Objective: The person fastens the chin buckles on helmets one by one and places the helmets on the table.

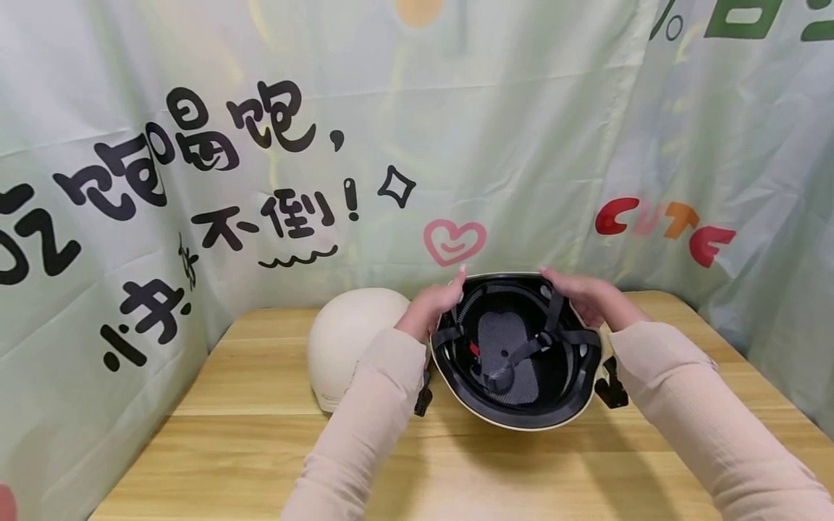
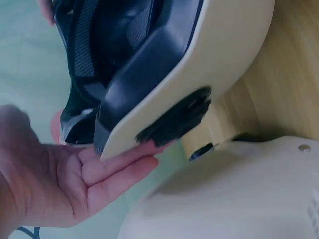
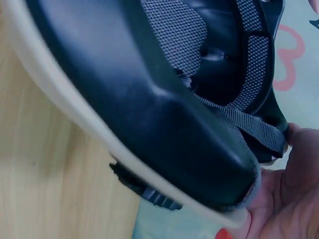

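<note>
A cream helmet (image 1: 515, 354) is tipped with its black padded inside toward the head camera, straps (image 1: 546, 340) crossing the opening. My left hand (image 1: 430, 307) grips its rim on the left, the thumb at the upper edge. In the left wrist view, the left fingers (image 2: 119, 177) lie along the outer shell near a black side piece (image 2: 179, 119). On the opposite side my right hand (image 1: 596, 297) holds the rim, thumb on the edge; its other fingers are partly hidden. A second cream helmet (image 1: 355, 340) sits dome up beside my left forearm.
Both helmets are above or on a wooden table (image 1: 260, 449). Behind it hangs a pale green printed curtain (image 1: 521, 145) with black characters and a pink heart. A black side clip (image 1: 612, 391) sticks out right of the tipped helmet.
</note>
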A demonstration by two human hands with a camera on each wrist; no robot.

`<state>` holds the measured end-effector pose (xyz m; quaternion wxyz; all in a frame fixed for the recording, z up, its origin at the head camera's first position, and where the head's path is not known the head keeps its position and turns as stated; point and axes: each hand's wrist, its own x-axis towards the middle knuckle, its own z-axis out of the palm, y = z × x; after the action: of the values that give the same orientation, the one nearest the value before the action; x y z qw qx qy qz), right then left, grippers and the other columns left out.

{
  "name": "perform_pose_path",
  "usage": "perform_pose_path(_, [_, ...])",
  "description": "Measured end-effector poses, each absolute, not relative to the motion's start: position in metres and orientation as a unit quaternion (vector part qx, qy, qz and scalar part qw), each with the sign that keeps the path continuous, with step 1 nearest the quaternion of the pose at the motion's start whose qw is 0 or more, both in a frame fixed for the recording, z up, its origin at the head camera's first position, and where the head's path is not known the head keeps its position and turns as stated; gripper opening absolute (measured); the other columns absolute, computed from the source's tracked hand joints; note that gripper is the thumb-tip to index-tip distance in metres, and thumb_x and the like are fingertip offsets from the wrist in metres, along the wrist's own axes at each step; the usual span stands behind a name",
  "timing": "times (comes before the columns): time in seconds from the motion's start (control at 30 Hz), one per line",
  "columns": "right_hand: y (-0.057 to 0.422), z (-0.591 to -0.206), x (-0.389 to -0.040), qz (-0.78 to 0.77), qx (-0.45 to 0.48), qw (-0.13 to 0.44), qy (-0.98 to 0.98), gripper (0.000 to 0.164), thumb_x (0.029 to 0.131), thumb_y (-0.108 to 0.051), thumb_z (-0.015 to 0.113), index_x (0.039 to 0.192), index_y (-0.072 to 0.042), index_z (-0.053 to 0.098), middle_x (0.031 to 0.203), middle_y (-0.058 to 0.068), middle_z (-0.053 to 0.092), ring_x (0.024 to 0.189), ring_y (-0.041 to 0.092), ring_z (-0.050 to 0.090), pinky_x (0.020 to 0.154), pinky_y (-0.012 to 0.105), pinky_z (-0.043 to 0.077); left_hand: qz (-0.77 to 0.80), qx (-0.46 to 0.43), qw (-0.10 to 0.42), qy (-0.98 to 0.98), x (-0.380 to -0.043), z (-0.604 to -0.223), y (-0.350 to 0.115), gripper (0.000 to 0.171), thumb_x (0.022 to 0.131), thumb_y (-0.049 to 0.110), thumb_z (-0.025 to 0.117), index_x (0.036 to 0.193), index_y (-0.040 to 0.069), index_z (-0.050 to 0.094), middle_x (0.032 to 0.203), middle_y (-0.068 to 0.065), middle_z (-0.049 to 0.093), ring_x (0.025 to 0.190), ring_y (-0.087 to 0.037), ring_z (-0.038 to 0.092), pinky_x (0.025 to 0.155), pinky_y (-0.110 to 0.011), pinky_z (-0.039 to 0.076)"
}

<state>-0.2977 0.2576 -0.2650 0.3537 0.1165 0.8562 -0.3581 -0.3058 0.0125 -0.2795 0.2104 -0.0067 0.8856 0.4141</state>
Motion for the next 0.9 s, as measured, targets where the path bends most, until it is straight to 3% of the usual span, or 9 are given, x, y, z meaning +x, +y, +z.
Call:
perform_pose_path(0.03, [0.258,-0.265,-0.297,-0.357,0.120,0.353,0.856,0.079,0.083,-0.072,-0.001,0.064,-0.004,0.033,0.063,0.002,0.027,0.054,0.010,0.027,0.054,0.019,0.029,0.418,-0.017,0.210,0.883,-0.305,-0.279,0.014,0.089,0.086,0.074,0.009,0.138,0.011,0.045,0.132,-0.030,0.047,0.103,-0.046,0.057,0.087,-0.053,0.049])
perform_pose_path(0.13, [0.258,-0.266,-0.295,-0.366,0.125,0.351,0.853,0.077,0.084,-0.070,-0.001,0.069,-0.002,0.032,0.066,0.003,0.022,0.057,0.010,0.025,0.056,0.019,0.028,0.426,-0.045,0.205,0.880,-0.303,-0.277,0.015,0.096,0.083,0.077,0.006,0.137,0.007,0.044,0.123,-0.032,0.052,0.093,-0.043,0.059,0.083,-0.052,0.051])
perform_pose_path(0.27, [0.260,-0.266,-0.289,-0.381,0.142,0.318,0.857,0.066,0.084,-0.073,0.006,0.054,-0.015,0.016,0.055,-0.005,0.010,0.048,0.006,0.011,0.047,0.018,0.020,0.408,-0.054,0.188,0.892,-0.297,-0.273,0.017,0.099,0.083,0.077,0.006,0.133,0.002,0.046,0.109,-0.032,0.059,0.070,-0.039,0.061,0.070,-0.047,0.054])
perform_pose_path(0.4, [0.264,-0.262,-0.279,-0.404,0.149,0.260,0.864,0.066,0.084,-0.073,0.017,0.046,-0.020,0.017,0.046,-0.009,0.016,0.042,0.005,0.014,0.043,0.017,0.022,0.397,-0.047,0.150,0.904,-0.289,-0.274,0.017,0.089,0.086,0.074,0.014,0.120,0.003,0.055,0.101,-0.024,0.062,0.047,-0.025,0.050,0.050,-0.033,0.049])
perform_pose_path(0.47, [0.266,-0.261,-0.275,-0.414,0.142,0.232,0.869,0.065,0.084,-0.073,0.022,0.046,-0.020,0.017,0.045,-0.008,0.017,0.042,0.005,0.015,0.043,0.018,0.024,0.404,-0.041,0.129,0.905,-0.285,-0.275,0.018,0.084,0.088,0.072,0.019,0.120,0.003,0.056,0.110,-0.020,0.061,0.052,-0.021,0.049,0.048,-0.029,0.046])
perform_pose_path(0.63, [0.271,-0.263,-0.266,-0.418,0.122,0.189,0.880,0.066,0.082,-0.076,0.027,0.054,-0.016,0.023,0.045,-0.008,0.020,0.041,0.005,0.018,0.042,0.020,0.026,0.435,-0.040,0.114,0.892,-0.280,-0.276,0.019,0.086,0.088,0.070,0.026,0.134,0.000,0.045,0.137,-0.018,0.047,0.074,-0.033,0.065,0.057,-0.037,0.056])
perform_pose_path(0.73, [0.272,-0.266,-0.261,-0.418,0.114,0.175,0.884,0.068,0.080,-0.078,0.026,0.065,-0.011,0.026,0.046,-0.008,0.021,0.040,0.005,0.020,0.042,0.020,0.027,0.451,-0.043,0.119,0.883,-0.279,-0.276,0.020,0.087,0.088,0.070,0.028,0.136,-0.002,0.041,0.140,-0.020,0.042,0.084,-0.041,0.065,0.058,-0.042,0.057])
perform_pose_path(0.8, [0.272,-0.267,-0.258,-0.412,0.113,0.160,0.890,0.071,0.079,-0.080,0.025,0.068,-0.010,0.026,0.047,-0.007,0.020,0.040,0.006,0.020,0.042,0.020,0.027,0.463,-0.046,0.113,0.878,-0.279,-0.277,0.020,0.087,0.088,0.069,0.030,0.136,-0.003,0.042,0.140,-0.020,0.042,0.092,-0.040,0.064,0.059,-0.042,0.057])
perform_pose_path(0.9, [0.270,-0.268,-0.254,-0.399,0.110,0.124,0.902,0.072,0.078,-0.081,0.025,0.067,-0.010,0.026,0.047,-0.007,0.020,0.040,0.007,0.020,0.041,0.022,0.027,0.479,-0.053,0.095,0.871,-0.279,-0.279,0.019,0.085,0.088,0.067,0.033,0.134,-0.003,0.044,0.138,-0.021,0.044,0.092,-0.037,0.064,0.056,-0.042,0.056])
